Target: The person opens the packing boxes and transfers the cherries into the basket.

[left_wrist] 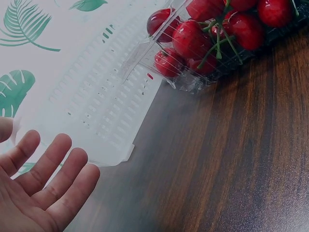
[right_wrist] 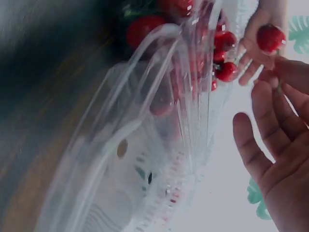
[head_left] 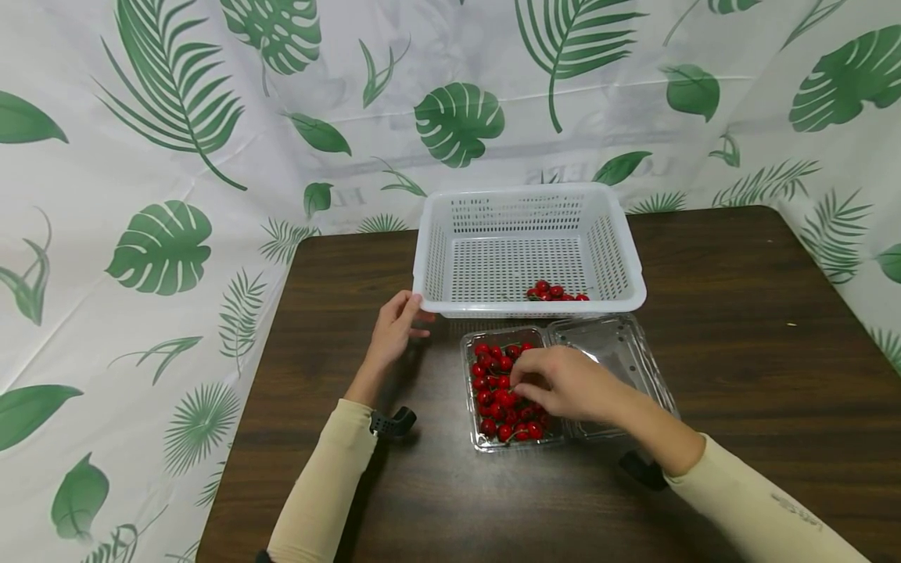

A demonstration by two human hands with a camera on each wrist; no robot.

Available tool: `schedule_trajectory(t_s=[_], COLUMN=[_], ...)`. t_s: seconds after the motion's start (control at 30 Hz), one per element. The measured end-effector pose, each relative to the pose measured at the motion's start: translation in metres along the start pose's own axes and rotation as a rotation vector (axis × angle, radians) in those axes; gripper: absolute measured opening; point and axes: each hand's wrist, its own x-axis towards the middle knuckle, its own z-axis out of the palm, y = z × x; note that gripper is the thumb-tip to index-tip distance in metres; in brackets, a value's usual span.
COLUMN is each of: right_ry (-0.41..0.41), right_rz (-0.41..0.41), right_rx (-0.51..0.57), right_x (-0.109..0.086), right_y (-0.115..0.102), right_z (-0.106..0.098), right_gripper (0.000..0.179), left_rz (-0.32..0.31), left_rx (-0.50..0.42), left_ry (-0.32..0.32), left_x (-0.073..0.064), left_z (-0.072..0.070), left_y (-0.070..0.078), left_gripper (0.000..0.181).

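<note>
Over an open clear plastic clamshell box [head_left: 474, 422] full of red cherries [head_left: 490, 382], my right hand [head_left: 566, 383] pinches a single cherry [right_wrist: 271, 38] by its stem between thumb and finger. The right wrist view shows that cherry held clear of the others. My left hand [head_left: 393, 332] is at the near left corner of a white perforated basket [head_left: 528, 306], its thumb at the rim. In the left wrist view the left hand's fingers [left_wrist: 58, 150] are spread and nearly straight, with nothing held. Several cherries [head_left: 556, 292] lie inside the basket, at its near side.
The box's clear lid [head_left: 619, 352] lies folded back to the right, under my right forearm. Everything stands on a dark wooden table [head_left: 746, 313]. A leaf-printed white sheet [head_left: 394, 156] hangs behind the table and along its left side.
</note>
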Motion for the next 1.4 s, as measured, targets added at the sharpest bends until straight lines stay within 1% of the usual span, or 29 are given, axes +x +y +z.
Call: schedule_trajectory(t_s=[0.1, 0.17, 0.3, 0.4, 0.5, 0.57, 0.63, 0.77, 0.87, 1.0, 1.13, 1.23, 1.4], right_ry=[0.032, 0.064, 0.126, 0.166, 0.210, 0.249, 0.289, 0.359, 0.403, 0.463, 0.504, 0.513, 0.515], right_rz=[0.056, 0.083, 0.146, 0.230, 0.312, 0.342, 0.356, 0.400, 0.431, 0.426, 0.394, 0.380, 0.378], right_rx=[0.135, 0.201, 0.272, 0.334, 0.433, 0.479, 0.495, 0.415, 0.298, 0.164, 0.098, 0.058, 0.005], right_x=[0.000, 0.000, 0.002, 0.005, 0.008, 0.009, 0.011, 0.015, 0.017, 0.019, 0.022, 0.023, 0.025], right_y=[0.001, 0.003, 0.004, 0.006, 0.011, 0.016, 0.021, 0.030, 0.036, 0.044, 0.050, 0.053, 0.061], right_z=[-0.002, -0.002, -0.005, -0.010, -0.016, -0.021, -0.026, -0.034, -0.038, -0.039, -0.041, -0.043, -0.046], right_gripper=[0.006, 0.006, 0.006, 0.002, 0.006, 0.008, 0.010, 0.011, 0.009, 0.008, 0.008, 0.006, 0.006], left_rz=[0.000, -0.001, 0.001, 0.009, 0.016, 0.013, 0.003, -0.013, -0.017, -0.014, 0.002, 0.015, 0.018], left_rx=[-0.008, -0.017, -0.027, -0.013, 0.003, 0.003, 0.000, -0.022, -0.034, -0.027, -0.008, -0.005, -0.010], left_ry=[0.000, 0.001, 0.000, -0.001, -0.001, -0.003, -0.008, -0.029, -0.039, -0.025, -0.008, -0.002, -0.003], left_x=[0.000, 0.000, 0.000, 0.000, 0.000, 0.000, 0.001, 0.002, 0.002, 0.001, 0.000, -0.001, -0.001], left_z=[0.000, 0.000, 0.000, 0.000, 0.000, 0.000, -0.001, -0.003, -0.004, -0.002, 0.001, 0.002, 0.002], left_y=[0.000, 0.001, 0.000, 0.000, 0.001, 0.001, 0.000, 0.000, 0.000, 0.001, 0.001, 0.001, 0.001], left_gripper=[0.031, 0.030, 0.028, 0.030, 0.031, 0.032, 0.032, 0.030, 0.029, 0.029, 0.031, 0.031, 0.030])
